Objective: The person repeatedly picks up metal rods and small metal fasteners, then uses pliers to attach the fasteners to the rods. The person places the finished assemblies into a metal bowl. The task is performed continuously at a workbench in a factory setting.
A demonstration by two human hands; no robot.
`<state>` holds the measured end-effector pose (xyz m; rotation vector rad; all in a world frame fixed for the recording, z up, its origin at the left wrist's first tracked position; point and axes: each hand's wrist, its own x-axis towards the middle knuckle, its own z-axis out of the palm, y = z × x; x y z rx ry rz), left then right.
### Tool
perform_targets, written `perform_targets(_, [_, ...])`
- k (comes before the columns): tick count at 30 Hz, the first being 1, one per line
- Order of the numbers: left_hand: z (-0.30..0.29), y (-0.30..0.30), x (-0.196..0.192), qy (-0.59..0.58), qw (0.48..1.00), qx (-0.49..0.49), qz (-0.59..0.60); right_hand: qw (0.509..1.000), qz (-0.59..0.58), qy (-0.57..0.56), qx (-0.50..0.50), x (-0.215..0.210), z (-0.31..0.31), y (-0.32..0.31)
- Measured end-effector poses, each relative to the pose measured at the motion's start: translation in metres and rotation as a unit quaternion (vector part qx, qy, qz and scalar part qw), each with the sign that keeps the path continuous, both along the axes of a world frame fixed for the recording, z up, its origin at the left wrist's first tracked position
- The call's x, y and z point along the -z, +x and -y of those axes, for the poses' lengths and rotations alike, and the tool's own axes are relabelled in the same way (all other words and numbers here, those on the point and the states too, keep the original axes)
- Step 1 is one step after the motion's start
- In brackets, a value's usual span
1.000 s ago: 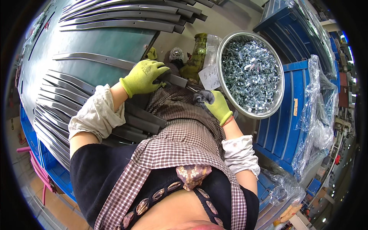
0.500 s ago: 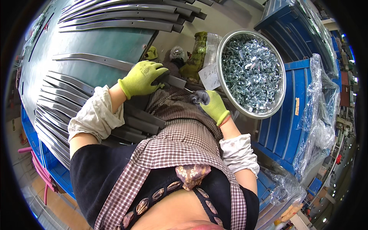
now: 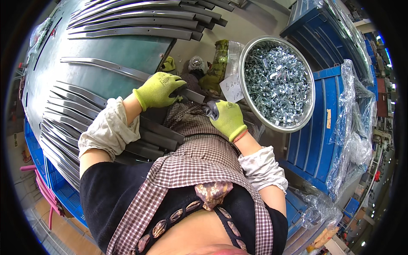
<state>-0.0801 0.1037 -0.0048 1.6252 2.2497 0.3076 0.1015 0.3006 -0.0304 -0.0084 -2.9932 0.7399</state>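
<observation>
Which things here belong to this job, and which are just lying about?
Likely in use:
- the dark strip in your left hand
- probably the similar strips and bowl of metal pieces

Seemingly just lying about:
- plastic wrap
- blue bin

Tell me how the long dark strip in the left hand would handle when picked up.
The strip is probably fairly stiff: its end juts past the table without visible sag. It may slide easily, given its smooth sheen. Held by the left hand toward one end, it could swing.
</observation>
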Motion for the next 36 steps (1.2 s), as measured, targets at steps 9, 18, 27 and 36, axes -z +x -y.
perform_targets(9, [0.004,0.002,-0.004,0.01,1.0,0.021,-0.003,0.996,0.058,0.043,0.056,-0.034,-0.06,0.027])
perform_targets(18, [0.067,0.058,-0.068,-0.09,0.988,-0.005,0.128,0.939,0.093,0.203,0.262,0.007,-0.183,0.008])
perform_targets(27, [0.03,-0.05,-0.077,0.103,0.98,-0.125,-0.117,0.93,0.094,0.172,0.312,0.032,-0.213,0.005])
perform_targets(36, [0.004,-0.087,0.008,0.048,0.943,-0.178,-0.277,0.92,0.08,0.2,0.328,0.013,-0.19,0.042])
